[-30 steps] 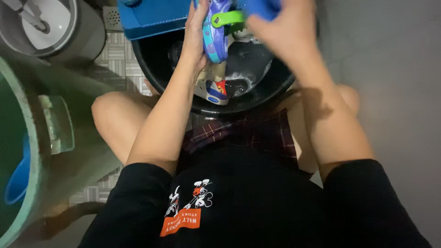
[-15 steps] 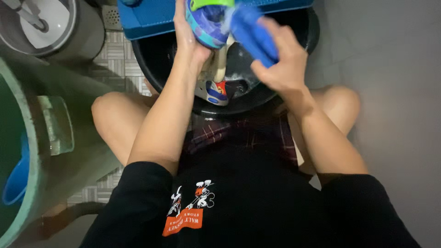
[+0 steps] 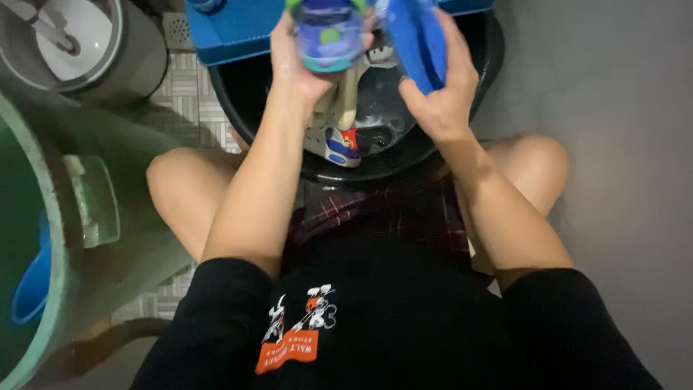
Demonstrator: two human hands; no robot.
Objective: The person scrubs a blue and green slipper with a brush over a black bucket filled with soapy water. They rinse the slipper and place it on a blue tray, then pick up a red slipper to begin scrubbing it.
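Seen from above, a seated person holds two things over a round black plastic basin (image 3: pixel 462 123) that stands on the floor between bare knees. The left hand (image 3: pixel 299 61) is wrapped around a small purple and blue rubber clog with a green strap (image 3: pixel 328 32), fingers curled along its left side and thumb over its right; the shoe points toward the person, its rounded end lowest, a green round spot on its purple face, its top cut off by the picture's upper edge. Just right of it, the right hand (image 3: pixel 437 97) is closed on a bright blue oblong brush or sponge (image 3: pixel 419 40), held upright and tilted, near the clog but whether they touch is unclear. Below the left hand, inside the basin, a second shoe of white, blue and red (image 3: pixel 336 144) lies in dark, soapy water with patches of foam. Beyond the hands, a flat blue plastic stool or board (image 3: pixel 231 29) lies at the basin's far rim. Far to the left of the left hand stand a large green tub (image 3: pixel 58 238) with a blue scoop (image 3: pixel 29 282) and a grey bucket (image 3: pixel 137 54).
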